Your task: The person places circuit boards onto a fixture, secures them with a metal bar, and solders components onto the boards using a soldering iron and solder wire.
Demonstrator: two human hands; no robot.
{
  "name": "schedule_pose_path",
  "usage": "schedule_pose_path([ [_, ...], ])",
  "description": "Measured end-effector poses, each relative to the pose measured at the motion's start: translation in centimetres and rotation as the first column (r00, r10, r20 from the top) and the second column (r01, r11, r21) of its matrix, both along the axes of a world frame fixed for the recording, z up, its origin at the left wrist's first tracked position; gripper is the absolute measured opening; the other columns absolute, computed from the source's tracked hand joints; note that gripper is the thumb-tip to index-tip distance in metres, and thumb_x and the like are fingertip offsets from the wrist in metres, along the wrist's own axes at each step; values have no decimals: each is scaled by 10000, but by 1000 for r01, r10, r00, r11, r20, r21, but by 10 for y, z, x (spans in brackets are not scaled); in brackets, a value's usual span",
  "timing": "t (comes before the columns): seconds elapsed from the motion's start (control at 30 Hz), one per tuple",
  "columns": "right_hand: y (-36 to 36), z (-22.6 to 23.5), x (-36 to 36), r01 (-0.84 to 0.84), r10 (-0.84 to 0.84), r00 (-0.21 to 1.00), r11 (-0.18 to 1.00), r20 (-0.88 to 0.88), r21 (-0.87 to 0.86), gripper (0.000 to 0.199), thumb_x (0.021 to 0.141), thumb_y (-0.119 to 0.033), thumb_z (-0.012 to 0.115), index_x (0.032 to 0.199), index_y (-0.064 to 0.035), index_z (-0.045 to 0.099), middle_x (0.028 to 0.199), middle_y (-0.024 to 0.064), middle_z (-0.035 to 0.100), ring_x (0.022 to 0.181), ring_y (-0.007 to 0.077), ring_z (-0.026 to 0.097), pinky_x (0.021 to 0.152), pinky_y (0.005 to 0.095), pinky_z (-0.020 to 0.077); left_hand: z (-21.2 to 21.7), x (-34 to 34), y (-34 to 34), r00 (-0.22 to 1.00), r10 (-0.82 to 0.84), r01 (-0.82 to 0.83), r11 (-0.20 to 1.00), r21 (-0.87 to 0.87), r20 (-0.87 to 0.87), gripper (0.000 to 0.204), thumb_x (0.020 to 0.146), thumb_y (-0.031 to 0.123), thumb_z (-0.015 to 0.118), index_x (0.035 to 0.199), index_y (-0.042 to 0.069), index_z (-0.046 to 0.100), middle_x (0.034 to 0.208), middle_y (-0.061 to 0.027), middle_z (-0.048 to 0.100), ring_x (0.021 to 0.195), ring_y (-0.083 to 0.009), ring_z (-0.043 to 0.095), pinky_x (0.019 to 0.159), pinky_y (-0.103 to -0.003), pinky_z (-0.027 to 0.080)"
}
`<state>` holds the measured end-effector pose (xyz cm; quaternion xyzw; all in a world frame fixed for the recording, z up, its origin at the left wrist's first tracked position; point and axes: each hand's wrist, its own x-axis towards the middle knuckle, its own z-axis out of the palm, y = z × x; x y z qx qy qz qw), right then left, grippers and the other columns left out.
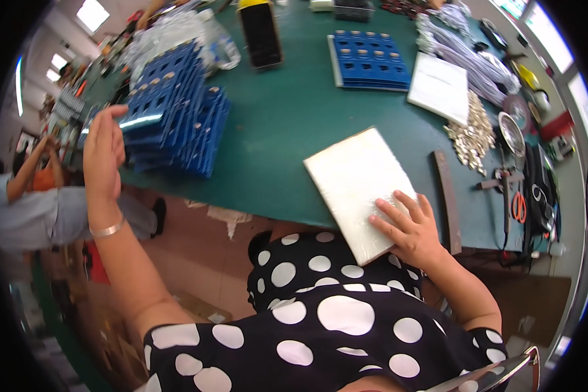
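Observation:
My left hand [104, 153] is raised with its fingers stretched out, at the left side of a tall, uneven stack of blue panels [176, 111] with small cutouts. Whether the fingertips touch the stack I cannot tell. On the near edge of the green table lies a white rectangular slab [353, 176] with a shiny, wrinkled surface, turned at an angle and jutting toward my lap. Resting on its near right corner, my right hand [408, 228] has its fingers spread flat. Neither hand grips anything.
A neat pile of blue panels [372, 62] stands farther back, beside a white sheet or pad [439, 86]. Right of these are small metal pieces [473, 130], white cords [470, 59], a dark bar [446, 202] and orange-handled scissors [519, 207]. A clear bottle [223, 44] stands behind the left stack. Another person sits left.

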<state>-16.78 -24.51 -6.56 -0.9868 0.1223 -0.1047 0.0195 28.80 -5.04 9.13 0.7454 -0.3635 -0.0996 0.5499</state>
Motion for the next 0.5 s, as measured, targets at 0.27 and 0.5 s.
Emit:
schedule_pose_path([
  [0.27,-105,62,44,-92,-700,585,444,409,891,497,834,-143,721,1284,-50,533,1222,119,610,1083,260,601,921,400,491,-62,-81,-154,756,-554,464,829,-312,-350,344,1050,324,403,1161,33,551,644,58,315,530,-38,284,472,-202,241],
  [0.5,-298,75,119,-215,-789,570,125,229,969,552,904,-356,675,1313,-37,486,1177,149,626,1047,241,648,837,394,579,-87,-76,-339,808,-330,272,944,-188,-488,464,1027,478,373,1120,59,551,659,46,427,520,-54,317,460,-245,266],
])
